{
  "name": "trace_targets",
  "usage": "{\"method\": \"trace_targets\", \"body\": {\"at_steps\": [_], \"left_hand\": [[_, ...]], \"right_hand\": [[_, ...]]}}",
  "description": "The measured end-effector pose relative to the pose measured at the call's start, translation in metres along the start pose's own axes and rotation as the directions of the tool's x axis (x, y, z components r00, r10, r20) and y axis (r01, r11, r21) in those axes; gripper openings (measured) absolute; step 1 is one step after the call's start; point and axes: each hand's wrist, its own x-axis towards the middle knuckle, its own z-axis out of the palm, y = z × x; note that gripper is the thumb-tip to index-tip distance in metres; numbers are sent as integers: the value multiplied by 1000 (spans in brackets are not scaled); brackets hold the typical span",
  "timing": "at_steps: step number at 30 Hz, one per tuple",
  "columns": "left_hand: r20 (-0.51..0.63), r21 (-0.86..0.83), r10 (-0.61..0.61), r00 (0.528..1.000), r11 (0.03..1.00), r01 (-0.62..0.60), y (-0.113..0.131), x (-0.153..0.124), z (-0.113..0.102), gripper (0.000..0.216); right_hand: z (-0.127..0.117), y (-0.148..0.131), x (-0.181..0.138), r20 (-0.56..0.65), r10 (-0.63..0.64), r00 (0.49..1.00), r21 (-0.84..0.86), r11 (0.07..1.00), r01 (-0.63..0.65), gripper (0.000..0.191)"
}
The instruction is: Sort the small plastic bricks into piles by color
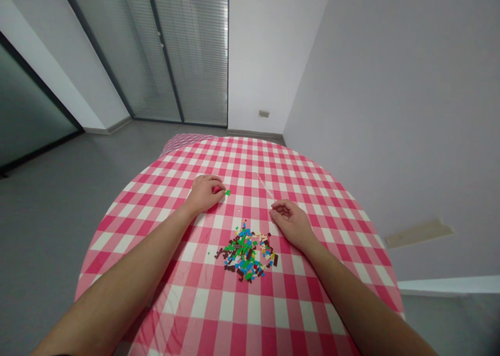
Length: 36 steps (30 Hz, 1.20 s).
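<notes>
My left hand [206, 194] pinches a green piece [228, 192], fingertips nearly closed. My right hand [292, 223] curls half-open, empty, near the brick pile [246, 253].

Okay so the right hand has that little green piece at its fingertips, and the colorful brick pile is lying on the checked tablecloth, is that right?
Not quite: in the head view, the little green piece is at the fingertips of the left hand, not the right hand. The colorful brick pile is lying on the checked tablecloth.
</notes>
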Motion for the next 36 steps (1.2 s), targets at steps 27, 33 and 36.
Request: {"method": "trace_targets", "body": {"at_steps": [27,33,36], "left_hand": [[-1,20,-19,1000,1000,19,6,-3,-2,29],[11,13,-22,1000,1000,22,3,-3,-1,24],[23,-4,-15,1000,1000,15,3,-3,0,23]], "right_hand": [[1,2,0,21,14,1000,30,999,-14,16],[1,1,0,19,3,1000,23,1000,-4,17],[1,0,0,14,3,1000,13,1000,-3,17]]}}
